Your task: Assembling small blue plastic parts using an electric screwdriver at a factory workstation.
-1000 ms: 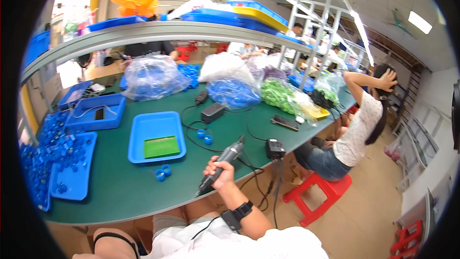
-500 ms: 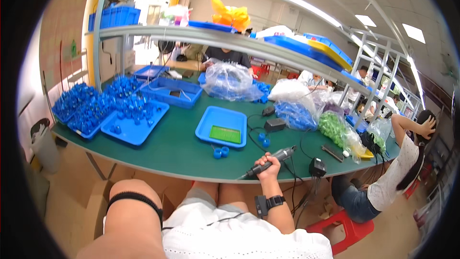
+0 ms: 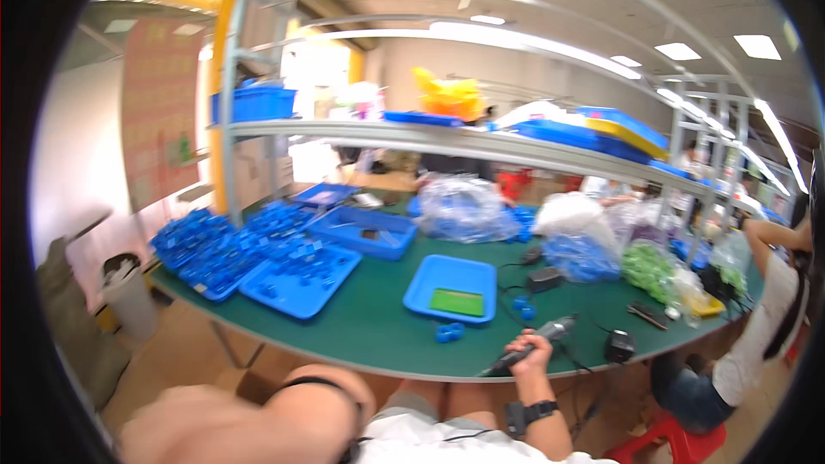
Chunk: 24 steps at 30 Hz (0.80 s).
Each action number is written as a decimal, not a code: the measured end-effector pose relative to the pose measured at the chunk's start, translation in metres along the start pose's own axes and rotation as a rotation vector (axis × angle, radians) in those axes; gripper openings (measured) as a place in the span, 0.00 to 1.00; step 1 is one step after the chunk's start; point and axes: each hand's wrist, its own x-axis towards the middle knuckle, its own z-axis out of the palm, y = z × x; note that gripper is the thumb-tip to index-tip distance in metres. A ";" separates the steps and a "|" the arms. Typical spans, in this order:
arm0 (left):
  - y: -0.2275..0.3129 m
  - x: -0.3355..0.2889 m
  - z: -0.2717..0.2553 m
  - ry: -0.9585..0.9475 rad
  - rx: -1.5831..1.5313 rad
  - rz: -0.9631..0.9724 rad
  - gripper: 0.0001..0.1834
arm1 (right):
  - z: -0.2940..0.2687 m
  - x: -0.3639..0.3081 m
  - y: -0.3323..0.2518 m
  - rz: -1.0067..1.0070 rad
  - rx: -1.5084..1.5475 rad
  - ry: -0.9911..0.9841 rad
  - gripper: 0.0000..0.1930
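The right hand [image 3: 531,349] is clamped around an electric screwdriver [image 3: 528,345] at the near edge of the green tabletop [image 3: 369,326]. The tool is slim, dark grey and black with a silvery upper end, lying slanted, its tip pointing down-left off the edge, a black cord trailing behind. The left hand [image 3: 193,430] is a blur low down; whether it is closed I cannot tell. A blue tray [image 3: 451,285] sits just beyond.

I see a green bench [image 3: 369,326]. On it: a blue tray [image 3: 453,289] holding a green pad near the middle, flat blue trays of small blue parts [image 3: 258,253] at my left, two loose blue parts [image 3: 448,332] near the front edge, clear bags of blue and green pieces [image 3: 601,253] to the right, black adapters [image 3: 545,279] with cables.
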 end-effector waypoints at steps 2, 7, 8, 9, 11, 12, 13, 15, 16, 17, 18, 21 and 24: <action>-0.037 -0.043 -0.006 0.436 -0.037 -0.140 0.25 | -0.016 0.002 -0.019 -0.073 -0.052 0.079 0.12; -0.035 -0.059 0.000 0.349 0.120 -0.378 0.24 | -0.022 0.004 -0.027 -0.086 -0.013 -0.039 0.08; -0.034 -0.064 -0.009 0.321 0.102 -0.418 0.23 | -0.022 0.007 -0.025 -0.096 -0.022 -0.030 0.07; -0.035 -0.068 -0.011 0.306 0.083 -0.462 0.23 | -0.023 0.007 -0.022 -0.088 -0.020 -0.016 0.08; -0.041 -0.076 -0.015 0.278 0.021 -0.540 0.22 | -0.020 0.008 -0.017 -0.097 -0.033 -0.015 0.08; -0.045 -0.082 -0.015 0.263 -0.012 -0.573 0.22 | -0.017 0.007 -0.016 -0.095 -0.060 -0.014 0.08; -0.050 -0.087 -0.016 0.247 -0.050 -0.604 0.22 | -0.011 0.001 -0.015 -0.093 -0.041 0.007 0.07; -0.061 -0.095 -0.013 0.214 -0.125 -0.656 0.21 | -0.012 0.001 -0.013 -0.083 -0.025 0.011 0.08; -0.065 -0.098 -0.012 0.198 -0.158 -0.681 0.21 | -0.011 0.001 -0.010 -0.078 -0.017 0.017 0.08; -0.069 -0.101 -0.011 0.180 -0.189 -0.706 0.21 | -0.011 -0.001 -0.010 -0.099 -0.016 0.017 0.08; -0.073 -0.105 -0.009 0.161 -0.215 -0.731 0.21 | -0.013 -0.002 -0.010 -0.084 -0.019 0.018 0.08; -0.078 -0.113 -0.004 0.101 -0.277 -0.821 0.20 | -0.014 -0.001 -0.009 -0.070 -0.009 0.034 0.08; -0.076 -0.120 -0.005 0.042 -0.334 -0.927 0.20 | -0.020 0.001 -0.027 -0.084 -0.043 0.037 0.09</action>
